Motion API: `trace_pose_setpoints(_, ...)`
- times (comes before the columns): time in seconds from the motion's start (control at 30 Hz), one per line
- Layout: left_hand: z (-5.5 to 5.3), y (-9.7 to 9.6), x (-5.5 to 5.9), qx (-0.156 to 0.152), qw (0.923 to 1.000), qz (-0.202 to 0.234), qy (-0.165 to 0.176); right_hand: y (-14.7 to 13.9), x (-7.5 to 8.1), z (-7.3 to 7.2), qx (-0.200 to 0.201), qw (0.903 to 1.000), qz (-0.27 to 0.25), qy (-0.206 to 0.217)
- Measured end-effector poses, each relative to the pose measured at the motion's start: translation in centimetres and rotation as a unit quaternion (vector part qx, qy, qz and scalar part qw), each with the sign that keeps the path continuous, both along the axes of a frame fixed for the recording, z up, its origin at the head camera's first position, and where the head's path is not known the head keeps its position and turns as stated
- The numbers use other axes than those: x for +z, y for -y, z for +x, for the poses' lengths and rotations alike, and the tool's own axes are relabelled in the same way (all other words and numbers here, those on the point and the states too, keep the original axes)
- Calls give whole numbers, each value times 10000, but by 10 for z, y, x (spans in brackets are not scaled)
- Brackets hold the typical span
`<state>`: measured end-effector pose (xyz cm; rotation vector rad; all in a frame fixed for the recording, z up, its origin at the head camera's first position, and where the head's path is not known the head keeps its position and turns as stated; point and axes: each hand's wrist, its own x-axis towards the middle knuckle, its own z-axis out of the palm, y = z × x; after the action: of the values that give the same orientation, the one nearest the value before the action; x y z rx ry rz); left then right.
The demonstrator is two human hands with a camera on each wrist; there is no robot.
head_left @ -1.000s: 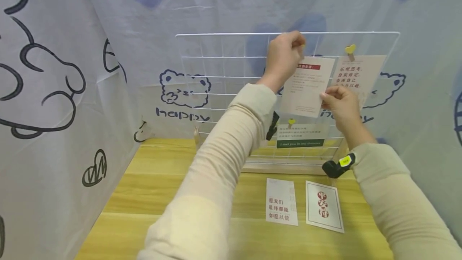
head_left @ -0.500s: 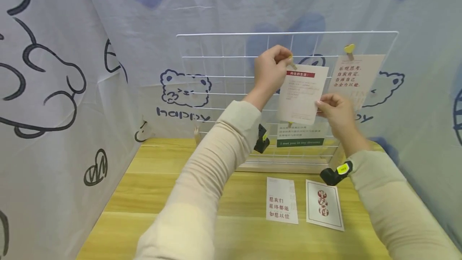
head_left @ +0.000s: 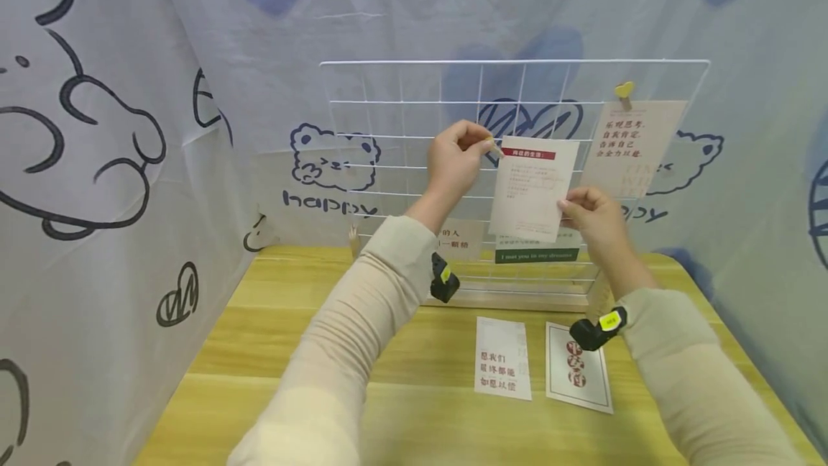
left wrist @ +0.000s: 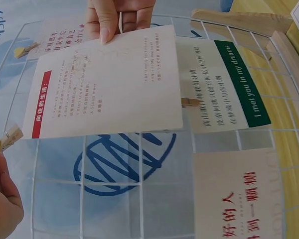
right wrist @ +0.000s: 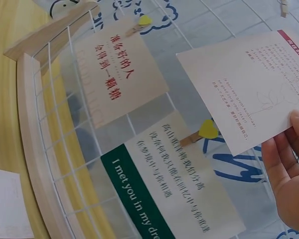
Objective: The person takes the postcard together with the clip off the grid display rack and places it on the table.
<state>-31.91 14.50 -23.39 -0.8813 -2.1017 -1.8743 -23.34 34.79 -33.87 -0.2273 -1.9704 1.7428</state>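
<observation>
My right hand [head_left: 591, 218] pinches a white postcard [head_left: 533, 189] with a red title bar by its right edge, thumb on the printed face. The postcard is in front of the white wire grid [head_left: 414, 136]. My left hand [head_left: 456, 160] pinches a small wooden clothespin [left wrist: 12, 137] with a yellow heart, its tip right beside the postcard's upper left corner. Behind the postcard's lower end, a green-banded card [right wrist: 162, 184] hangs on the grid from a heart clothespin [right wrist: 199, 133]. Right of it, a pink card [head_left: 637, 142] hangs from another yellow heart clothespin [head_left: 624, 92].
A card with red lettering [right wrist: 120, 74] also hangs low on the grid from a clothespin. Two loose cards lie on the wooden table: one with red characters [head_left: 502, 358], one with a dark border [head_left: 578, 387]. A wooden base [head_left: 504, 300] supports the grid. Printed cloth [head_left: 226, 34] hangs behind.
Both hands and the postcard have come down and to the left. My left hand has left the grid's top bar; its clothespin overlapped the postcard's corner half a second ago and is now beside it.
</observation>
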Motion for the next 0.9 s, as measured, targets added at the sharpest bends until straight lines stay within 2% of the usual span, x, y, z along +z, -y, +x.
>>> trace_pose_setpoints(0.1,2,8,-8,62,9999,-59,114,9,3,5,-8,10000,-54,4)
trace_pose_setpoints(0.13,2,10,-11,37,9999,-55,146,20,12,11,-152,9996,27,219)
trace_pose_setpoints(0.17,3,13,-13,21,9998,-68,189,25,14,13,-184,9995,31,249)
trace_pose_setpoints(0.23,5,18,-19,-30,9995,-78,303,26,12,13,-19,9995,-187,253)
trace_pose_setpoints(0.27,5,20,-22,-58,9992,-75,381,18,1,8,76,9993,-313,178)
trace_pose_setpoints(0.33,7,26,-29,-86,9985,-88,537,-6,-31,-9,377,9981,-490,-64)
trace_pose_setpoints(0.4,7,31,-37,-52,9977,-94,666,-28,-57,-24,524,9962,-686,75)
trace_pose_setpoints(0.47,8,38,-45,-59,9971,-45,763,-44,-86,-38,482,9970,-613,11)
trace_pose_setpoints(0.5,9,41,-49,-48,9968,-22,797,-44,-90,-38,505,9970,-594,11)
trace_pose_setpoints(0.57,10,46,-56,-48,9962,38,873,-27,-78,-28,397,9975,-530,265)
trace_pose_setpoints(0.63,12,52,-63,-27,9958,55,915,-2,-62,-11,350,9987,-321,172)
trace_pose_setpoints(0.73,16,60,-71,23,9950,13,1000,37,-26,17,248,9987,12,449)
trace_pose_setpoints(0.83,19,69,-79,86,9941,-35,1082,52,-19,28,247,9983,203,477)
trace_pose_setpoints(0.87,21,72,-82,99,9936,-33,1127,47,-30,24,468,9986,87,230)
trace_pose_setpoints(0.9,22,75,-85,121,9930,-34,1171,46,-33,24,547,9983,33,188)
